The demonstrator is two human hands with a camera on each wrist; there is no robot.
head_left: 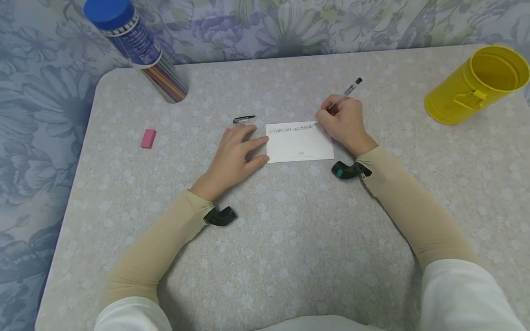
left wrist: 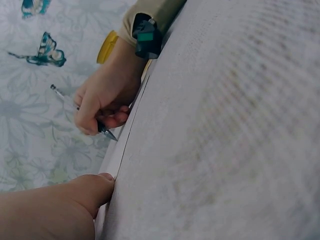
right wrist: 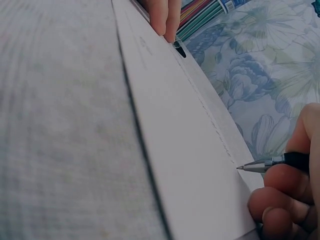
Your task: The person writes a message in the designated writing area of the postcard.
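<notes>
A white card (head_left: 300,145) lies on the table with a line of small handwriting along its far edge and a little print near its close edge. My right hand (head_left: 343,119) grips a clear-barrelled pen (head_left: 349,90) with a black end, at the card's far right corner. In the right wrist view the metal pen tip (right wrist: 252,166) meets the card at the end of the written line. My left hand (head_left: 236,156) rests at the card's left edge, fingers spread, thumb and index fingertips on that edge. Just beyond it lies the black-and-clear pen cap (head_left: 244,119).
A pink eraser (head_left: 148,138) lies left of the left hand. At the back left stands a clear tube of coloured pencils (head_left: 163,78) with a blue lid (head_left: 108,13). A yellow open container (head_left: 453,94) stands at the back right. Flowered wall covering borders the table (head_left: 290,239).
</notes>
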